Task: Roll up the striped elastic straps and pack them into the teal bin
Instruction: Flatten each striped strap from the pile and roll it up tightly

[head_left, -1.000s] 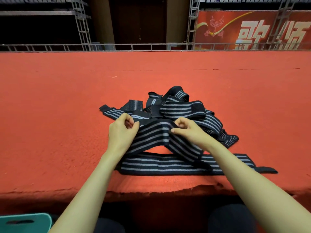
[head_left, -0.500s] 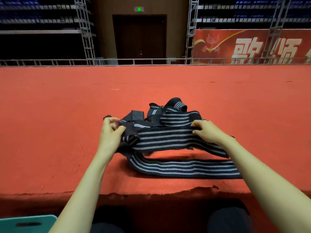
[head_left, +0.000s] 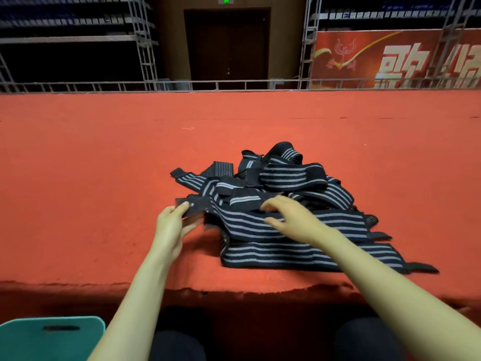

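On a red carpeted platform, a left hand pinches a striped elastic strap by its dark end; the right hand reaches over the strap pile, fingers loose and spread.

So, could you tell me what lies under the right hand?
Under the right hand lies the pile of striped straps on red carpet; anything beneath them is covered.

Both forearms bare, reaching forward from bottom edge. Left hand thumb uppermost, pinches strap end between thumb and fingers. Right hand palm down, fingers spread, loosely extended, motion-blurred, gripping nothing.
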